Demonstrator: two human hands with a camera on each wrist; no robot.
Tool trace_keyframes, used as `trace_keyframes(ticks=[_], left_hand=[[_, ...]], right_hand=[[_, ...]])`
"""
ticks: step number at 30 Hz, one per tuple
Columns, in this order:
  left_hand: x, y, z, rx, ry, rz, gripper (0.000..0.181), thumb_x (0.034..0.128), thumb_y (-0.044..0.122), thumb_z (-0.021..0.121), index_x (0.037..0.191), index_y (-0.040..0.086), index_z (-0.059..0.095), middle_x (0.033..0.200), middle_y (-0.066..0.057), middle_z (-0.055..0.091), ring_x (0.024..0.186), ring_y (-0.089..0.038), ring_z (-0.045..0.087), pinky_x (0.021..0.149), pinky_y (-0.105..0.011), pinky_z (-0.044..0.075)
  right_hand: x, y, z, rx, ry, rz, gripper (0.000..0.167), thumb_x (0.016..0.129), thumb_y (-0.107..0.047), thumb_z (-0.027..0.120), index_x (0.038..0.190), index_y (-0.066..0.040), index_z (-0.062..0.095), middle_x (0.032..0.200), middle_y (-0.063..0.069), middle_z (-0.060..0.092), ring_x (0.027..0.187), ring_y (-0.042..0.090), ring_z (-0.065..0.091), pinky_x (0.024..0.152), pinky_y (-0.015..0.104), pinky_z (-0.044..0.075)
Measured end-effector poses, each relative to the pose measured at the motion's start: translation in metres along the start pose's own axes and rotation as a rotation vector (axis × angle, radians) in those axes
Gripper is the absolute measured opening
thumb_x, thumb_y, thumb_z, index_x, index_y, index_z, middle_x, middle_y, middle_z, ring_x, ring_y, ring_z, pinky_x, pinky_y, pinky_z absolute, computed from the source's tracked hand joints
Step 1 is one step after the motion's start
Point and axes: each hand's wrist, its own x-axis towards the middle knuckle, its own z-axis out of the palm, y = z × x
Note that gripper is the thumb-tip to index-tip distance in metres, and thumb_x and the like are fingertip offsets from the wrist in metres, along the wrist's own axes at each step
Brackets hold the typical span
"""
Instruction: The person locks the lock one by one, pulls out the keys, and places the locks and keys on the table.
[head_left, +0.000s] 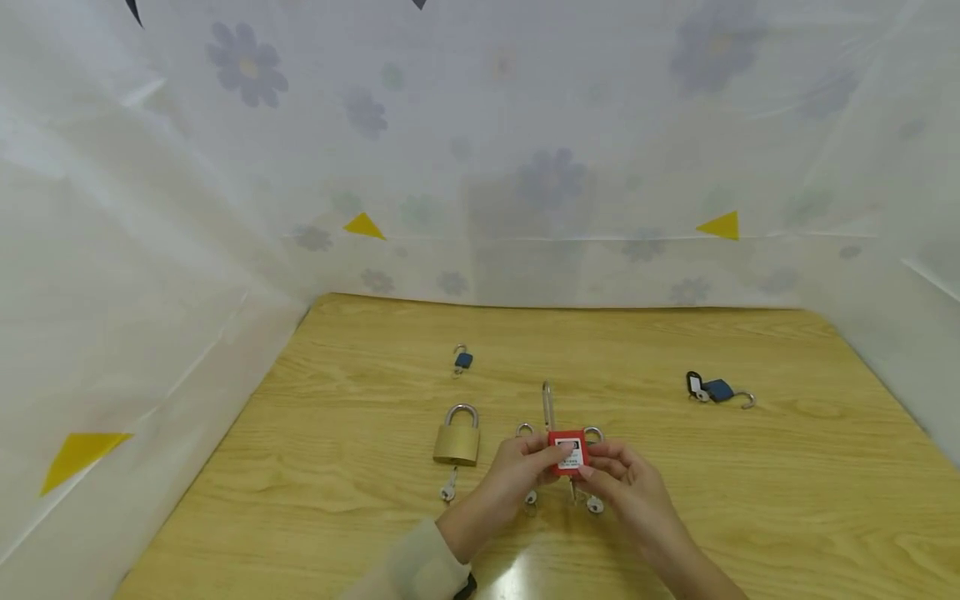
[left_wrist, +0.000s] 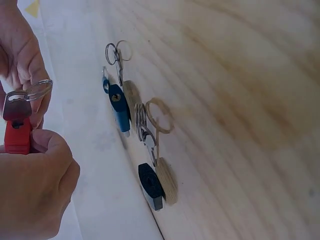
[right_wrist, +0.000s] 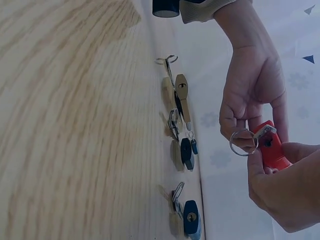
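Observation:
A red padlock (head_left: 567, 461) with a white label is held above the table by both hands. Its long shackle (head_left: 547, 406) stands up on the left side, apparently open. My left hand (head_left: 512, 477) pinches the body from the left, thumb across the label. From the right, my right hand (head_left: 633, 487) grips it between thumb and fingers. In the right wrist view, a key (right_wrist: 265, 131) with a ring (right_wrist: 243, 143) sits at the bottom of the red padlock. Behind the hands are two padlocks, mostly hidden; their shackles and keys (head_left: 595, 504) show.
Left of the hands lies a brass padlock (head_left: 456, 442) with its shackle down and a key (head_left: 448, 486) below. Farther back is a small blue padlock (head_left: 464, 361), shackle open. At the right lies another open blue padlock (head_left: 717, 390) beside a black tag (head_left: 693, 382). White sheeting (head_left: 525, 125) encloses the table.

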Motion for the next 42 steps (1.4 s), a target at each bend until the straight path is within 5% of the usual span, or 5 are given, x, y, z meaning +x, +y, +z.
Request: trace_keyframes(ticks=[13,20,25,31,42], left_hand=[[-0.017,0.006,0.001,-0.073,-0.068,0.008,0.034,0.0888,0.017,0.062,0.114,-0.007,0.060,0.106,-0.015,0.068,0.088,-0.017,0.067,0.082,-0.029,0.056],[-0.030,0.006,0.003,-0.109,-0.156,-0.013,0.031,0.0899,0.013,0.060,0.111,-0.009,0.060,0.104,-0.016,0.068,0.089,-0.018,0.068,0.080,-0.031,0.056],[-0.034,0.003,0.003,-0.072,-0.159,-0.009,0.028,0.0891,0.010,0.060,0.109,-0.009,0.061,0.101,-0.017,0.069,0.086,-0.017,0.068,0.082,-0.035,0.056],[-0.035,-0.002,0.001,-0.063,-0.115,-0.008,0.029,0.0880,0.011,0.062,0.110,-0.007,0.062,0.100,-0.014,0.069,0.084,-0.015,0.067,0.079,-0.033,0.057],[-0.036,-0.006,0.001,-0.028,-0.061,0.023,0.030,0.0859,0.011,0.065,0.110,-0.006,0.063,0.100,-0.017,0.069,0.083,-0.016,0.068,0.073,-0.027,0.057]], right_hand=[[0.013,-0.018,-0.015,-0.129,-0.025,0.006,0.044,0.099,-0.029,0.044,0.130,0.002,0.043,0.106,-0.003,0.061,0.088,0.010,0.057,0.074,0.025,0.052],[0.028,-0.025,-0.009,-0.132,-0.197,-0.111,0.049,0.098,-0.040,0.041,0.137,-0.011,0.041,0.118,-0.006,0.054,0.084,0.007,0.052,0.073,0.021,0.049],[0.033,-0.025,-0.005,-0.051,-0.288,-0.200,0.027,0.099,-0.032,0.044,0.120,-0.019,0.054,0.102,-0.009,0.058,0.075,0.004,0.051,0.064,0.016,0.047],[0.031,-0.028,-0.005,-0.030,-0.196,-0.231,0.012,0.097,-0.022,0.050,0.102,-0.019,0.060,0.080,-0.009,0.053,0.066,0.003,0.048,0.059,0.015,0.045],[0.019,-0.042,0.001,-0.103,-0.117,-0.279,0.009,0.091,-0.014,0.059,0.097,-0.008,0.062,0.072,-0.007,0.053,0.058,0.004,0.044,0.052,0.017,0.042]])
